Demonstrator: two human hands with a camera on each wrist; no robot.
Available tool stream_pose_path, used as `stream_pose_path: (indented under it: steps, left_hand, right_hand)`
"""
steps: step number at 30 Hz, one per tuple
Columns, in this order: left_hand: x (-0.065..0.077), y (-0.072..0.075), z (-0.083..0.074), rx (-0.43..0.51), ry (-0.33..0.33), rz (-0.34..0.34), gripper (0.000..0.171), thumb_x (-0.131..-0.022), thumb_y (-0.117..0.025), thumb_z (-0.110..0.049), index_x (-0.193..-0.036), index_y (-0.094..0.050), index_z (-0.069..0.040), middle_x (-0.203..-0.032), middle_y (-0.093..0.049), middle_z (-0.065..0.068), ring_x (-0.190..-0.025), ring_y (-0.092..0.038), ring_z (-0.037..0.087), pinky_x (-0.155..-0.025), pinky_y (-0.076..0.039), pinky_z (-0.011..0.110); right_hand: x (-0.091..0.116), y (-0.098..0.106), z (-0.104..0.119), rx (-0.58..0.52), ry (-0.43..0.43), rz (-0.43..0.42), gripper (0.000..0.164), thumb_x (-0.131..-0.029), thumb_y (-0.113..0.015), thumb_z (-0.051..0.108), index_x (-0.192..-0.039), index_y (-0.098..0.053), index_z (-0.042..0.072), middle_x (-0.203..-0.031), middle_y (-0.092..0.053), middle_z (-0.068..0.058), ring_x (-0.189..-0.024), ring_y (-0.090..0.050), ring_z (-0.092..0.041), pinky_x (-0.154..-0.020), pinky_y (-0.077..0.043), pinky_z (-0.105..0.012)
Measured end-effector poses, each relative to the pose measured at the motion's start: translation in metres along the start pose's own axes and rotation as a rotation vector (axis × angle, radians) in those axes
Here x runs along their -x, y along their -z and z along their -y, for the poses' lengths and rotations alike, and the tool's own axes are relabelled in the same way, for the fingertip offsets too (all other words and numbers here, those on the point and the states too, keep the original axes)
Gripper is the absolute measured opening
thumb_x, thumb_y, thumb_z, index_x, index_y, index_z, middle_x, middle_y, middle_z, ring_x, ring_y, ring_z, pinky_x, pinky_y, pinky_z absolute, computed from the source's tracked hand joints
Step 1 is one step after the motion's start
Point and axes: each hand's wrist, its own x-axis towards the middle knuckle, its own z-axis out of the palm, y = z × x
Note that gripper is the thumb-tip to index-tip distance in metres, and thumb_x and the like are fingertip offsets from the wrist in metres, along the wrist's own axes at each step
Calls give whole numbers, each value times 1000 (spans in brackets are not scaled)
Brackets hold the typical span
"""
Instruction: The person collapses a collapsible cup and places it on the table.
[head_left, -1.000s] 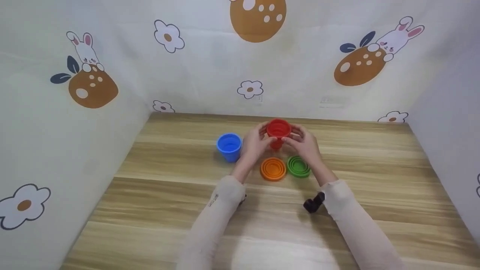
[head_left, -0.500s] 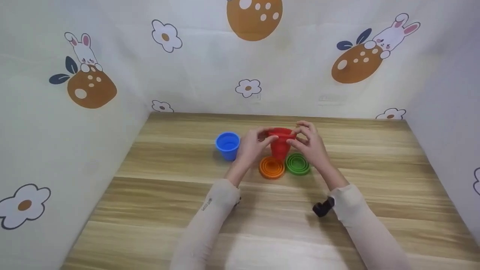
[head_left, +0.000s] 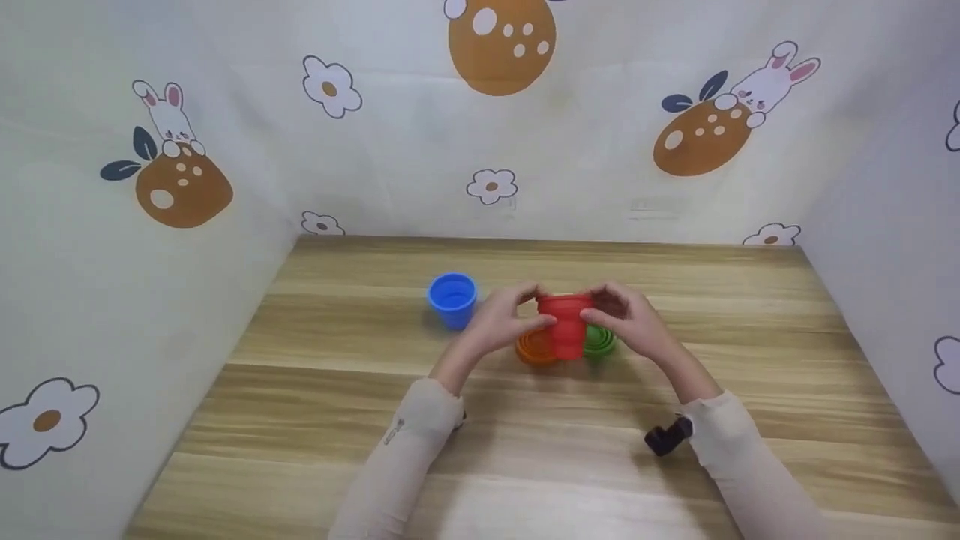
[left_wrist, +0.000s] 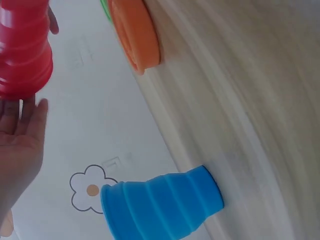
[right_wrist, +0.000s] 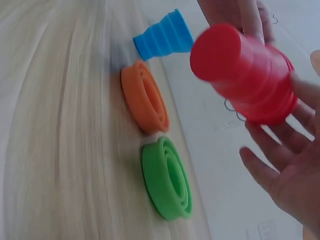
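Both hands hold a red collapsible cup (head_left: 568, 326), extended to its full stepped height, by its wide rim. My left hand (head_left: 502, 319) grips the rim from the left, thumb in front and fingers behind. On the opposite side, the thumb and fingers of my right hand (head_left: 630, 319) pinch the same rim. In the right wrist view the red cup (right_wrist: 242, 72) hangs above the table with its closed base toward the camera. Behind it in the head view, it partly covers a flattened orange cup (head_left: 534, 349) and a flattened green cup (head_left: 600, 341).
An extended blue cup (head_left: 452, 300) stands upright on the wooden table (head_left: 337, 315), just left of the left hand. A patterned cloth wall (head_left: 405, 150) encloses the table at the back and sides. Black wrist cameras, such as the right one (head_left: 667, 436), stick out below the sleeves.
The hands have brought the red cup nearer to the body, from behind the flattened cups to over them. Its open mouth has tipped away, so its outer side now faces the head camera.
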Motion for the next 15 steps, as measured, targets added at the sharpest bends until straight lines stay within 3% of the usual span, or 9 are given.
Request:
stream_pose_path:
  steps: [4,8,15]
  left_hand:
    - [4,-2,1,51,-25,61,24,-90,-74,-28,-107,-65,-13,-108,-71,2,-128,-59,20,-114,-44,42]
    - [7,-4,0,32,-41,124,25,-92,-71,-33,-108,-62,-16,-108,-69,-1,-123,-60,17,-111,-47,44]
    - [11,-7,2,15,-78,159,33,-91,-69,-33,-115,-58,-14,-108,-66,3,-103,-60,16,-99,-54,46]
  right_hand:
    - [9,5,-4,-12,30,65,33,-89,-72,5,-118,-62,-6,-113,-69,-9,-110,-67,-8,-103,-53,-32]
    - [14,5,-7,-25,58,70,30,-88,-74,5,-113,-63,-6,-105,-69,-2,-102,-68,-4,-94,-55,-22]
    - [21,0,-9,-18,112,63,26,-88,-73,4,-109,-62,-5,-100,-68,2,-98,-68,-5,-90,-55,-18]
